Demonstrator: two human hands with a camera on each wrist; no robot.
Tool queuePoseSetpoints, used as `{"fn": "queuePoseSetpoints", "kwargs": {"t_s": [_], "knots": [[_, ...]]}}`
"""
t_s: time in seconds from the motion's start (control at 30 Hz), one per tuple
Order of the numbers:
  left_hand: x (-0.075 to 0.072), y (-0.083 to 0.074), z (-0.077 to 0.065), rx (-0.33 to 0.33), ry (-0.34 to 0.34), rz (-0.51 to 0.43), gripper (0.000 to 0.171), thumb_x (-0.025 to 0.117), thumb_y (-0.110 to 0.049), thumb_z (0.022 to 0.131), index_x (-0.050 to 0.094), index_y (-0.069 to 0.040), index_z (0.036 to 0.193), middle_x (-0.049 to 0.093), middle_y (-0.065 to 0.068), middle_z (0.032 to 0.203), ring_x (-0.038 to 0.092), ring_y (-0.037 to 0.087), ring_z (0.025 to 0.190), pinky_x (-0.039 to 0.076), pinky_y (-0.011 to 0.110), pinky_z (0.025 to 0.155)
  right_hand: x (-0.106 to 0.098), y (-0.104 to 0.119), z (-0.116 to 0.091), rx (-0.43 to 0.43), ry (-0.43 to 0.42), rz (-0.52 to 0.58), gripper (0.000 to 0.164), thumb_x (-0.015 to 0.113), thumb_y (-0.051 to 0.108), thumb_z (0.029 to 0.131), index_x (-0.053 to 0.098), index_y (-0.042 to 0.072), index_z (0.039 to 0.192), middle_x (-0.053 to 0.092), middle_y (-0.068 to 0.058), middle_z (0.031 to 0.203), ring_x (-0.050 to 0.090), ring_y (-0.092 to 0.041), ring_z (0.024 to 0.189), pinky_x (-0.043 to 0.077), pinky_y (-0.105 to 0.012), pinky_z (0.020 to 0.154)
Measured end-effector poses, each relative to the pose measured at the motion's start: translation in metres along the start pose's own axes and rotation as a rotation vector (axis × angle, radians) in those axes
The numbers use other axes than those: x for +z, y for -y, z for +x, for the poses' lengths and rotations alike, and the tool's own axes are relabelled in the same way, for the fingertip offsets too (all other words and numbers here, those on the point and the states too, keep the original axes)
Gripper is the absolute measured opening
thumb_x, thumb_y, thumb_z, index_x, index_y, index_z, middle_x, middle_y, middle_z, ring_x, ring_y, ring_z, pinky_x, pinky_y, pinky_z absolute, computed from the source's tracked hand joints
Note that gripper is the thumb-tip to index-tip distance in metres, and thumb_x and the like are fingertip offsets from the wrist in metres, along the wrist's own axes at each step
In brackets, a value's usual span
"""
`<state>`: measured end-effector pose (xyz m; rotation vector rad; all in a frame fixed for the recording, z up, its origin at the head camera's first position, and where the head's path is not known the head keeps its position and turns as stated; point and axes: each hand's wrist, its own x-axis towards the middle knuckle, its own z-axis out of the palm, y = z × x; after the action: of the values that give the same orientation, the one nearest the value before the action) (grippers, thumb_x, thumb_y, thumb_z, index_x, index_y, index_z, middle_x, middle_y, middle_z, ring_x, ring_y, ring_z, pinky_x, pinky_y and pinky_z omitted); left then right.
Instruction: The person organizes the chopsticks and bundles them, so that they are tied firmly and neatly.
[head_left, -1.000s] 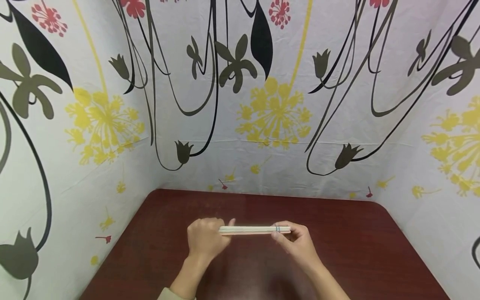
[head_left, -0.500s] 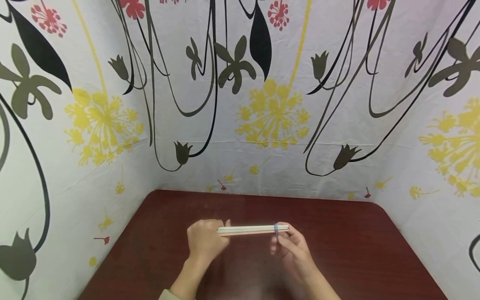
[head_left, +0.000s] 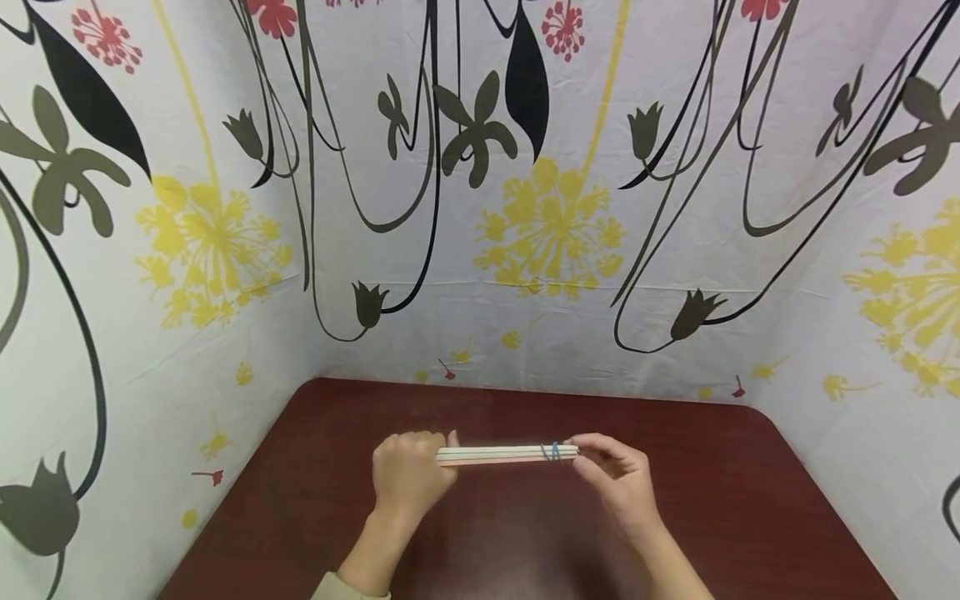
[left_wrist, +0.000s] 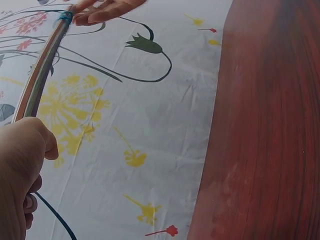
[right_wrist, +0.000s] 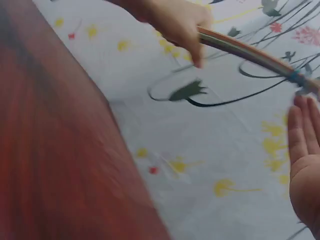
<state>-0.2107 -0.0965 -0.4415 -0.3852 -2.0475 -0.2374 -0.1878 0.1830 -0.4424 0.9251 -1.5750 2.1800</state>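
My left hand (head_left: 411,471) grips one end of a bundle of slim pale sticks, which look like chopsticks (head_left: 491,454). In the head view they lie nearly level above the table. A thin blue rubber band (head_left: 551,452) wraps the bundle near its right end, its strands crossing. There my right hand (head_left: 621,483) has its thumb and forefinger tips right at the stick ends, beyond the band. The right wrist view shows this hand's fingers (right_wrist: 299,132) straight, with their tips close under the band. From the left wrist, the bundle slants up out of the left fist (left_wrist: 25,160).
A dark red-brown table (head_left: 517,533) with rounded far corners lies under the hands. Behind it and at both sides hangs white cloth (head_left: 420,258) printed with yellow, red, grey and black flowers. A light sleeve (head_left: 348,587) shows at the left wrist.
The right thumb pulled a strand of the band downward half a second ago; now the band sits crossed on the sticks and the right hand has shifted right. The left hand keeps its grip.
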Motion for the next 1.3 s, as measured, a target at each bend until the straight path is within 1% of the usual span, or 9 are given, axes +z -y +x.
{"fn": "queuePoseSetpoints", "kwargs": {"t_s": [0.07,0.17,0.33,0.47,0.57,0.73,0.83,1.1,1.3], "knots": [[0.001,-0.001,0.000,0.005,0.008,0.008,0.049,0.070,-0.023,0.076,0.031,-0.020,0.046,0.033,-0.008,0.042,0.018,0.009,0.039,0.020,0.025,0.038,-0.003,0.006,0.004,-0.032,0.031,-0.210,0.029,0.066,-0.020,0.083,0.073,-0.002,0.105,0.074,-0.005,0.100,0.069,-0.007,0.086,0.055,-0.021,0.069],[0.002,-0.007,0.000,0.026,0.024,0.018,0.047,0.069,-0.023,0.076,0.034,-0.020,0.045,0.036,-0.007,0.042,0.023,0.011,0.037,0.023,0.026,0.038,-0.003,0.010,0.010,-0.071,0.114,-0.423,0.029,0.078,-0.017,0.076,0.076,0.000,0.099,0.075,-0.009,0.094,0.070,-0.008,0.083,0.057,-0.023,0.065],[0.005,-0.021,-0.003,0.069,0.039,0.026,0.044,0.067,-0.023,0.076,0.038,-0.019,0.045,0.039,-0.006,0.041,0.036,0.015,0.034,0.030,0.029,0.039,0.001,0.006,0.012,-0.096,0.228,-0.592,0.029,0.087,-0.002,0.073,0.078,0.005,0.100,0.077,-0.008,0.094,0.074,-0.011,0.087,0.058,-0.025,0.067],[0.005,-0.019,-0.005,0.070,0.053,0.036,0.045,0.071,-0.022,0.074,0.037,-0.019,0.044,0.040,-0.005,0.041,0.036,0.015,0.034,0.030,0.029,0.039,-0.005,0.006,0.010,-0.145,0.218,-0.579,0.035,0.088,-0.004,0.069,0.078,0.003,0.102,0.077,-0.011,0.094,0.074,-0.014,0.087,0.057,-0.025,0.068],[0.006,-0.017,-0.005,0.063,0.066,0.044,0.045,0.072,-0.022,0.074,0.038,-0.018,0.044,0.041,-0.005,0.041,0.036,0.015,0.034,0.032,0.030,0.040,-0.009,0.010,0.013,-0.233,0.244,-0.599,0.035,0.087,-0.009,0.068,0.078,0.002,0.099,0.076,-0.012,0.091,0.075,-0.014,0.083,0.057,-0.022,0.065],[0.011,-0.027,-0.007,0.100,0.085,0.051,0.044,0.073,-0.022,0.072,0.038,-0.019,0.045,0.039,-0.005,0.041,0.036,0.015,0.034,0.031,0.030,0.042,0.007,0.013,0.017,-0.409,0.403,-0.837,0.019,0.085,0.005,0.077,0.077,0.007,0.094,0.076,-0.003,0.089,0.074,-0.014,0.079,0.055,-0.019,0.072],[0.013,-0.033,-0.009,0.130,0.091,0.040,0.043,0.072,-0.022,0.072,0.038,-0.020,0.045,0.037,-0.006,0.041,0.033,0.013,0.034,0.029,0.028,0.041,0.019,0.013,0.017,-0.432,0.469,-0.904,0.019,0.084,0.010,0.079,0.075,0.009,0.096,0.075,0.002,0.090,0.072,-0.009,0.078,0.054,-0.016,0.072],[0.007,-0.024,-0.009,0.048,0.055,0.028,0.041,0.072,-0.021,0.072,0.042,-0.017,0.044,0.042,-0.004,0.042,0.040,0.018,0.034,0.032,0.032,0.041,0.005,0.018,0.015,-0.384,0.368,-0.901,0.033,0.090,0.001,0.067,0.077,0.003,0.098,0.077,-0.006,0.091,0.075,-0.016,0.079,0.055,-0.019,0.073],[0.008,-0.030,-0.010,0.066,0.039,0.008,0.039,0.067,-0.021,0.075,0.042,-0.018,0.044,0.040,-0.006,0.042,0.036,0.015,0.034,0.029,0.029,0.040,0.018,0.016,0.011,-0.485,0.373,-1.139,0.039,0.092,0.010,0.061,0.077,0.012,0.096,0.076,0.004,0.087,0.073,-0.008,0.074,0.055,-0.022,0.066]]}}
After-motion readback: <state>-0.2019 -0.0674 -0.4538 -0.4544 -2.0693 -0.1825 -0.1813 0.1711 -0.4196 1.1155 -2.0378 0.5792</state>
